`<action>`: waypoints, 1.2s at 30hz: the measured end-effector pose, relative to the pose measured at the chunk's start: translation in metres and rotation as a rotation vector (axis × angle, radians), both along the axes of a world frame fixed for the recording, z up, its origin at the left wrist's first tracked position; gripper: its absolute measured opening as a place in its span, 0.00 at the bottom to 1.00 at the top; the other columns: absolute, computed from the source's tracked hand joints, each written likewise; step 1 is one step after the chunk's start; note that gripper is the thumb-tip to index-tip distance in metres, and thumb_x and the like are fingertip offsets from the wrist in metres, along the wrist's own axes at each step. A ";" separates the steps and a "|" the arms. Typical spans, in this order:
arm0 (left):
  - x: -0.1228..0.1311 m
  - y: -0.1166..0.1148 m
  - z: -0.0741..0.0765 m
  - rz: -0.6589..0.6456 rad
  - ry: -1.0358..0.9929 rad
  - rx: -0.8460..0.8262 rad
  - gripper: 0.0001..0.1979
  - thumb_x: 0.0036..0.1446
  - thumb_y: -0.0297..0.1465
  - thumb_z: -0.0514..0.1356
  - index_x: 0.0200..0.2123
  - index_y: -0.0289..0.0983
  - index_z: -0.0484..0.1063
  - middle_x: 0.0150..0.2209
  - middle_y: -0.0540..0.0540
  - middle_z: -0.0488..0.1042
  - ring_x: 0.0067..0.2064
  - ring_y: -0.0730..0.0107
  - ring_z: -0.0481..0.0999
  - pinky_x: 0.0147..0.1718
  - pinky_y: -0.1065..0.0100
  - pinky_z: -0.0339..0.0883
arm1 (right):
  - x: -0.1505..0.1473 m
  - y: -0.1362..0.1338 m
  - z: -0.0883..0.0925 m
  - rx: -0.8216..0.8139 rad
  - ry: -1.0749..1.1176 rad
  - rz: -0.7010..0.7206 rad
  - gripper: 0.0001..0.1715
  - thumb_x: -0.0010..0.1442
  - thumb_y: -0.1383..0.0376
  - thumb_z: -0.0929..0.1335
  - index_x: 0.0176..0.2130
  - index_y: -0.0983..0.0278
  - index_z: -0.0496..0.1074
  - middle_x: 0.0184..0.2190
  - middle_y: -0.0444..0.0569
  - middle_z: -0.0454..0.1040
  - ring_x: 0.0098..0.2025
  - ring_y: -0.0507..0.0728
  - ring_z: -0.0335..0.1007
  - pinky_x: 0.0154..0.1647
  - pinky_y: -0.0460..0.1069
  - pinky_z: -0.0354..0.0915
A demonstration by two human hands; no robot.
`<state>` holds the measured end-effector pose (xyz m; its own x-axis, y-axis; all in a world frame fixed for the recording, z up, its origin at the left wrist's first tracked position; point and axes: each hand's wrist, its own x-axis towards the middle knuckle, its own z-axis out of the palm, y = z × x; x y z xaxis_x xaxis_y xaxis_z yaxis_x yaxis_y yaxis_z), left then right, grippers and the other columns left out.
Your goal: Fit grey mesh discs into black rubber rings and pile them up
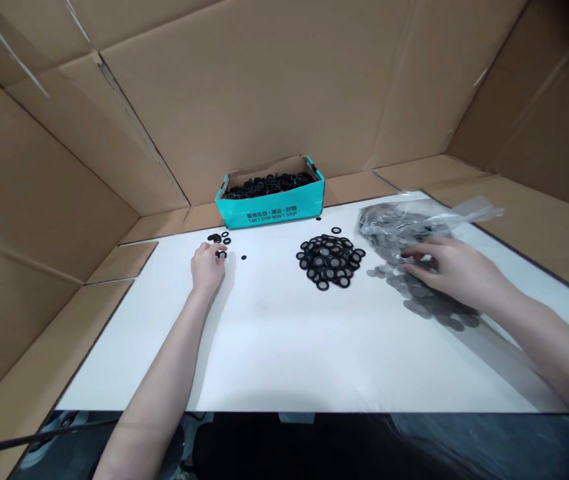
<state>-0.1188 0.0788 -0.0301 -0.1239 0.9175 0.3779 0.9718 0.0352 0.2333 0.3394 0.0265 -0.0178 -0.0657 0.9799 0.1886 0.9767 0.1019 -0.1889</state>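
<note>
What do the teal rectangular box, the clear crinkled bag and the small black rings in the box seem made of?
The teal rectangular box: probably printed cardboard, going by its bare brown inside. The clear crinkled bag: likely glossy plastic film, see-through with bright highlights. The small black rings: rubber or plastic; uniformly dark, finish too small to tell.

The box (274,213) at upper centre is teal with dark lettering (284,210); the rings (270,185) inside are black. Mid-frame, the piled washers (334,262) are black-rimmed and grey within. Loose discs (429,305) at right are grey, the tabletop (264,353) white, the cardboard walls (264,93) brown.
</note>
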 end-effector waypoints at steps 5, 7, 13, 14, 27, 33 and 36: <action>-0.001 0.000 0.000 -0.002 -0.010 -0.006 0.14 0.57 0.24 0.56 0.43 0.40 0.79 0.41 0.42 0.73 0.44 0.57 0.76 0.47 0.60 0.68 | -0.009 0.000 -0.001 0.001 -0.044 -0.018 0.13 0.59 0.58 0.66 0.38 0.61 0.77 0.37 0.53 0.79 0.38 0.64 0.73 0.30 0.52 0.60; 0.000 0.000 0.000 -0.001 -0.014 -0.006 0.15 0.57 0.24 0.56 0.43 0.40 0.79 0.41 0.42 0.73 0.44 0.57 0.76 0.46 0.61 0.68 | -0.013 -0.001 0.001 0.009 -0.048 -0.026 0.11 0.59 0.59 0.66 0.36 0.60 0.76 0.36 0.54 0.79 0.37 0.64 0.73 0.29 0.52 0.59; 0.002 -0.002 0.003 -0.004 -0.033 -0.002 0.15 0.56 0.23 0.56 0.42 0.41 0.79 0.40 0.43 0.73 0.43 0.58 0.76 0.46 0.62 0.68 | -0.016 -0.002 0.003 0.040 -0.017 -0.033 0.09 0.58 0.61 0.65 0.32 0.60 0.74 0.34 0.54 0.79 0.34 0.64 0.73 0.28 0.52 0.57; 0.002 -0.003 0.003 -0.006 -0.038 -0.002 0.15 0.56 0.23 0.56 0.41 0.41 0.79 0.40 0.43 0.73 0.42 0.59 0.77 0.46 0.62 0.68 | -0.015 -0.002 0.003 0.042 -0.015 -0.038 0.10 0.58 0.61 0.65 0.33 0.60 0.75 0.35 0.54 0.80 0.35 0.63 0.73 0.28 0.52 0.57; 0.007 -0.007 0.008 -0.021 -0.130 -0.002 0.15 0.55 0.22 0.56 0.42 0.40 0.79 0.39 0.45 0.74 0.41 0.62 0.77 0.47 0.63 0.67 | -0.015 -0.001 -0.002 0.064 -0.075 -0.113 0.16 0.65 0.60 0.61 0.33 0.60 0.76 0.39 0.55 0.79 0.35 0.62 0.71 0.28 0.51 0.55; 0.011 -0.007 0.010 -0.028 -0.260 0.030 0.14 0.53 0.23 0.58 0.40 0.38 0.79 0.37 0.45 0.75 0.37 0.63 0.76 0.46 0.62 0.69 | -0.010 -0.003 0.006 0.101 -0.028 -0.141 0.12 0.62 0.62 0.63 0.32 0.59 0.75 0.39 0.54 0.80 0.36 0.63 0.73 0.28 0.52 0.57; 0.017 -0.009 0.013 -0.079 -0.356 0.054 0.12 0.52 0.24 0.59 0.37 0.37 0.80 0.37 0.45 0.75 0.34 0.66 0.76 0.45 0.64 0.70 | -0.015 -0.010 0.019 0.212 0.026 -0.130 0.08 0.58 0.63 0.65 0.32 0.60 0.75 0.36 0.54 0.80 0.35 0.63 0.72 0.30 0.53 0.59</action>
